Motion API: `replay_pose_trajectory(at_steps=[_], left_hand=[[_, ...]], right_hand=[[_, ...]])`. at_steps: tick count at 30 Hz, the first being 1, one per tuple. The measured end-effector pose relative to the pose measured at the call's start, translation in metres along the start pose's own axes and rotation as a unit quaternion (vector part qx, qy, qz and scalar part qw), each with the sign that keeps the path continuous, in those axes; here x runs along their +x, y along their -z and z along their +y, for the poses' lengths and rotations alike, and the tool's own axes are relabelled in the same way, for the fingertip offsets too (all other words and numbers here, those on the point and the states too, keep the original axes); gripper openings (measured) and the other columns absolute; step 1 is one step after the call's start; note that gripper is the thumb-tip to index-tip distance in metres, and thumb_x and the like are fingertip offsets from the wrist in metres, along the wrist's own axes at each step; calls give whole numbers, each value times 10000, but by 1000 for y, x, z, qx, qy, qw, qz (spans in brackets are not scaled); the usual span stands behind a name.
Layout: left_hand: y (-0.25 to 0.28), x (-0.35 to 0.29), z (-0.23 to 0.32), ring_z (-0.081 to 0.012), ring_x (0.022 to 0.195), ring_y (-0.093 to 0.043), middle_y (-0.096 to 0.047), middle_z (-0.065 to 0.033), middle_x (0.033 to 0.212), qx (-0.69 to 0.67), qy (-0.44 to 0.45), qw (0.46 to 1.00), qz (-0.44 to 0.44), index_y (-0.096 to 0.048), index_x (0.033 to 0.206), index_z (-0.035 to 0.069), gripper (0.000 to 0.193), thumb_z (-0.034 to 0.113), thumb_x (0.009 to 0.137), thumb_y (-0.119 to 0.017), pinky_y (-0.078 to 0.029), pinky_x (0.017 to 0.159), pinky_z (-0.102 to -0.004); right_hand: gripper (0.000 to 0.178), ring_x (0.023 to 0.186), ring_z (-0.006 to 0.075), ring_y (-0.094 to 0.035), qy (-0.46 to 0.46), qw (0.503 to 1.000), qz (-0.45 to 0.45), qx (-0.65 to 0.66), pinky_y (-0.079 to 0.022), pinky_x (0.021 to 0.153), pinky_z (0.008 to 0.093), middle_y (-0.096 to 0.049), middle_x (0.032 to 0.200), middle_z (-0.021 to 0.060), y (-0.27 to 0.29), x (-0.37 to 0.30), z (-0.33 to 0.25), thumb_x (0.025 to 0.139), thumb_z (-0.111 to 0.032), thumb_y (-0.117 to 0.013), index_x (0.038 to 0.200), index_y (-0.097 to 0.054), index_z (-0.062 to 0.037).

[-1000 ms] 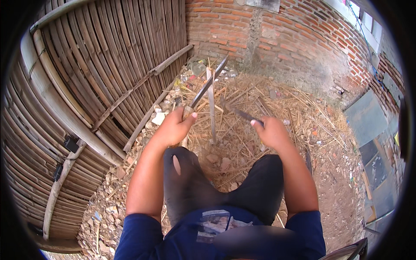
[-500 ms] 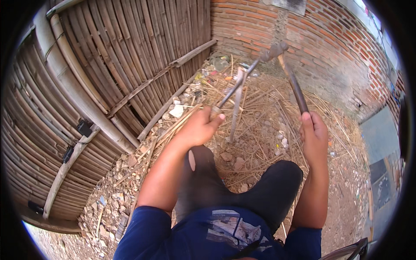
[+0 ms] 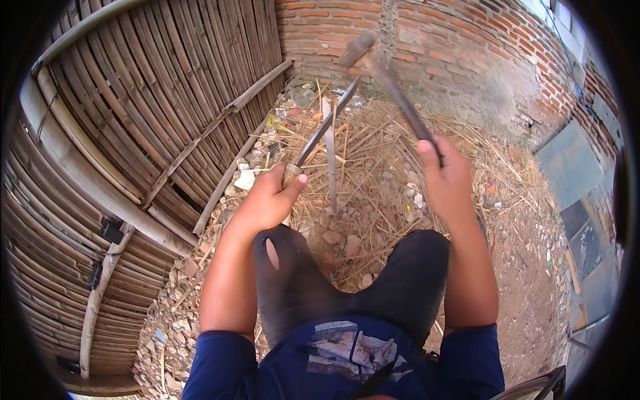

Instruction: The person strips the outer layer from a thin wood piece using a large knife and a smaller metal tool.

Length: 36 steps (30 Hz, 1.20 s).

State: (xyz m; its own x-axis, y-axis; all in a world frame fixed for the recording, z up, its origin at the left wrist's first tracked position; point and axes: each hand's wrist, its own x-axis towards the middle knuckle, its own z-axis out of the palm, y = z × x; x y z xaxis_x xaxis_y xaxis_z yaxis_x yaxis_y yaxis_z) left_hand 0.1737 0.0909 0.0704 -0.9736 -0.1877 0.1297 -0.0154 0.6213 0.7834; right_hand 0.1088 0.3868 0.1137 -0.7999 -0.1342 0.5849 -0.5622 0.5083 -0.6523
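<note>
My left hand is closed round the pale handle of a machete. Its dark, straight blade slants up and away to the right. The blade crosses the top of a thin upright bamboo stake, apparently lodged in it, though the contact is hard to make out. My right hand grips a hammer near the end of its dark handle. Slightly blurred, the hammer's head is raised beyond the blade's tip, apart from it.
A bamboo slat fence runs along the left, and a brick wall closes the far side. Straw, dry sticks and rubble litter the ground beyond my knees. Grey sheets lean at the right.
The hammer has lifted off the blade's far end, its head now higher and farther away. My left hand still holds the machete across the stake. The whole view has shifted slightly.
</note>
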Motion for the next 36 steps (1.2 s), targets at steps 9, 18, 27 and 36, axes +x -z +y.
replay_pose_trajectory(at_steps=[9, 18, 27, 36], left_hand=[[-5, 1, -1, -201, 644, -500, -530, -126, 671, 64, -31, 997, -10, -515, 881, -39, 468, 409, 970, -619, -443, 622, -389], [-6, 3, -7, -202, 681, -512, -546, -115, 696, -3, 12, 999, -34, -555, 950, -49, 442, 387, 976, -624, -452, 649, -380], [-9, 8, -15, -106, 491, -455, -487, -1, 616, 20, 4, 999, -34, -531, 895, 39, 354, 370, 1003, -592, -379, 452, -309], [-15, 8, -16, -103, 436, -431, -467, 2, 582, -7, 5, 999, -42, -492, 863, 59, 339, 350, 1007, -587, -346, 407, -302]], right_hand=[[392, 602, 247, -610, -82, 992, -83, -44, -454, 580, 386, -624, 661, 107, -16, -9, 17, 993, -426, -576, 987, -671, -45], [394, 545, 245, -595, -56, 996, -55, -50, -449, 540, 393, -599, 605, 109, -13, -13, 17, 1003, -422, -560, 974, -653, -40], [408, 524, 247, -566, -51, 998, -35, 6, -444, 544, 409, -567, 573, 85, -15, -15, 21, 1000, -411, -571, 979, -648, -11], [353, 588, 309, -622, -58, 996, -59, 7, -456, 570, 434, -603, 629, 143, -40, -29, 48, 1001, -376, -575, 984, -628, -27]])
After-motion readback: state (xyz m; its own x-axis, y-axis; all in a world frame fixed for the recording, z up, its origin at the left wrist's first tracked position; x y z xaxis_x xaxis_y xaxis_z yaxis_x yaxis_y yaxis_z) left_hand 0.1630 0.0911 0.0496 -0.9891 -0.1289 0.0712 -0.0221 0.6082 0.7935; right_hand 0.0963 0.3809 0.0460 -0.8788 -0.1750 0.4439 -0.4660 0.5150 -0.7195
